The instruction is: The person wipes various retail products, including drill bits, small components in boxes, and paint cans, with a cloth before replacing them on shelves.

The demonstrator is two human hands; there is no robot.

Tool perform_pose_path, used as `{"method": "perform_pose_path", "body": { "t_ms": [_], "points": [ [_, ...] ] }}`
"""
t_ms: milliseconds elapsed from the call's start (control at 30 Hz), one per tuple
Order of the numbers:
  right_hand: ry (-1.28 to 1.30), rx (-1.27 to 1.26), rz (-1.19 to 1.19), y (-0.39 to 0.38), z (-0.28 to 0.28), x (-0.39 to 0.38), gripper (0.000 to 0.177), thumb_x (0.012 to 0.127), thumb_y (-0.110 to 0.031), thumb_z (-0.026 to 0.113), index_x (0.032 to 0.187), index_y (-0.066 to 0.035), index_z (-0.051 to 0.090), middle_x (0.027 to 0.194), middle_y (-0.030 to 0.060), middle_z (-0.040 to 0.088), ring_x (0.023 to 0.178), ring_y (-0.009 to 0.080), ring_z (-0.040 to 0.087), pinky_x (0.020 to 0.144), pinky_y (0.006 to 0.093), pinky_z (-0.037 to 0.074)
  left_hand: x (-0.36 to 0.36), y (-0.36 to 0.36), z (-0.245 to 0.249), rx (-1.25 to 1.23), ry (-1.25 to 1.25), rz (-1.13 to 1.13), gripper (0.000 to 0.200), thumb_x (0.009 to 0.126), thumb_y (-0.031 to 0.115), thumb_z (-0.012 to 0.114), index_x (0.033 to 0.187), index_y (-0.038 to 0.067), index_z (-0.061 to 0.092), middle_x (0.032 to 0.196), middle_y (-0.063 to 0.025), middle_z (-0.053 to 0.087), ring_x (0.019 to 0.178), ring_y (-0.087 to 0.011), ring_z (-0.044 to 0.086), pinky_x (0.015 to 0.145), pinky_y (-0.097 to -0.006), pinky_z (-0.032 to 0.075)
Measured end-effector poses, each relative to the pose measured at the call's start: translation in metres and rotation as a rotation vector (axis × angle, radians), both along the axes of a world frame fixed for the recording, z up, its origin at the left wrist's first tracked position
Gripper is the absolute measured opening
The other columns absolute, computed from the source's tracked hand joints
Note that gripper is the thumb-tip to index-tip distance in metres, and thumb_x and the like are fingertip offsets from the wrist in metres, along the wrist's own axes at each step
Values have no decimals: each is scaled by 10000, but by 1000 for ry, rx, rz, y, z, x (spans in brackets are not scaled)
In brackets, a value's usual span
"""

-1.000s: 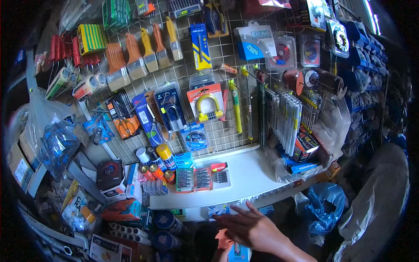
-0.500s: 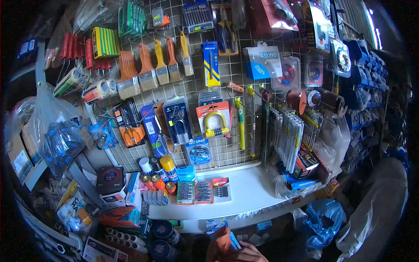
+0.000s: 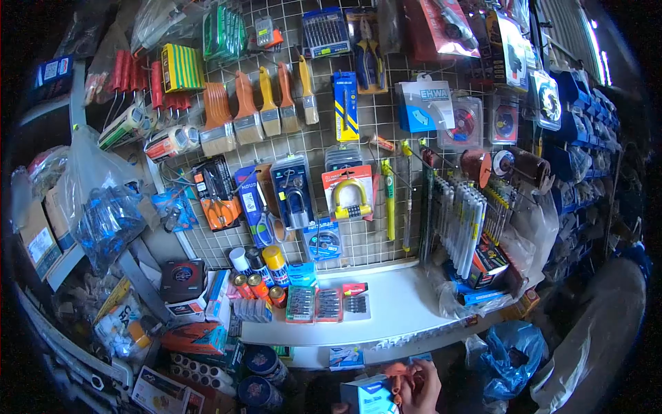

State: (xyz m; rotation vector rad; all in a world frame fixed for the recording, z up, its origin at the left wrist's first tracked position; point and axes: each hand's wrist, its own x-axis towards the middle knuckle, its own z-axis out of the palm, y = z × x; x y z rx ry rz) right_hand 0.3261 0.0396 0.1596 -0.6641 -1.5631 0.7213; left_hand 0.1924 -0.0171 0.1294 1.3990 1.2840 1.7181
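Observation:
At the bottom edge, my right hand (image 3: 422, 388) is closed with its fingers pinching a small orange-brown piece (image 3: 396, 372), whose kind I cannot make out. The piece hangs over the right side of a blue and white cardboard box (image 3: 371, 396) with print on it. Of my left hand (image 3: 339, 408), only a dark sliver shows at the box's left side; its fingers are hidden. Just beyond the box, another small blue and white box (image 3: 346, 357) lies below the white shelf (image 3: 393, 310).
Spray cans (image 3: 274, 259), drill bit packs (image 3: 329, 305) and a black box (image 3: 183, 279) stand on or beside the shelf. Paintbrushes (image 3: 247, 121) and a yellow padlock (image 3: 350, 200) hang on the wire grid. A blue plastic bag (image 3: 514, 352) lies at the lower right.
The orange-brown piece, upright at the bottom centre before, is now in my right hand farther right. My right hand has risen into view, and more of the blue and white box shows. The view has shifted slightly.

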Motion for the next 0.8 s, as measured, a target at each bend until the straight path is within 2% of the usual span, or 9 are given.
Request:
{"method": "perform_pose_path", "body": {
  "t_ms": [100,200,233,333,400,467,533,600,800],
  "points": [
    [-252,194,-80,9,-28,4,245,934,35,618,1173,11,568,967,112,627,693,140,588,581,256,467,-16,-16,-7,-7,-31,102,502,908,189,636,1350,-32,545,1303,-188,616,1229,-324,584,991,-422,499],
    [-665,347,2,10,-38,12,385,833,23,701,1192,15,562,1113,203,630,1000,315,603,955,442,471,-32,-37,-15,-26,-48,224,502,898,176,654,1342,-37,554,1302,-191,618,1224,-328,586,988,-421,500],
    [-731,283,57,6,-32,12,647,786,-17,749,1375,35,488,1199,234,597,1144,378,547,1094,510,341,-36,-43,-18,-31,-46,258,503,895,172,660,1339,-38,557,1301,-192,618,1223,-329,587,987,-421,501],
    [-640,-247,648,2,37,36,974,787,-71,795,1576,11,230,1391,253,521,1322,375,488,1152,480,317,-40,-56,-28,-36,-17,334,503,884,159,677,1331,-43,566,1300,-195,620,1218,-333,589,984,-420,502],
    [-509,-308,975,16,24,51,1226,787,-141,853,1614,-28,-45,1648,214,236,1553,300,173,1230,410,206,-37,-58,-36,-15,20,352,503,877,150,689,1326,-46,572,1299,-197,622,1215,-336,591,982,-420,503],
    [-53,-728,1099,7,23,54,1226,794,-174,854,1623,-55,-41,1662,207,189,1545,320,186,1226,426,203,-27,-51,-38,30,102,333,504,870,141,701,1321,-49,577,1298,-199,623,1213,-339,593,980,-419,503],
    [83,-693,1062,-5,12,40,1207,806,-213,846,1634,-90,-22,1672,201,151,1542,330,170,1218,441,205,-11,-37,-36,105,227,293,505,863,132,712,1315,-52,583,1297,-201,624,1210,-341,594,979,-419,504],
    [-166,-501,571,-33,25,20,996,844,-205,803,1613,-67,185,1585,193,306,1467,311,290,1190,436,250,3,-24,-35,184,384,260,506,856,124,724,1310,-55,589,1296,-203,626,1207,-344,596,977,-418,505],
    [78,-501,355,-37,-16,9,698,947,-215,623,1535,-31,296,1497,179,393,1414,311,362,1177,418,274,10,-25,-83,221,525,311,509,836,98,759,1294,-63,607,1293,-209,630,1198,-352,601,971,-417,507]
  ]
}}
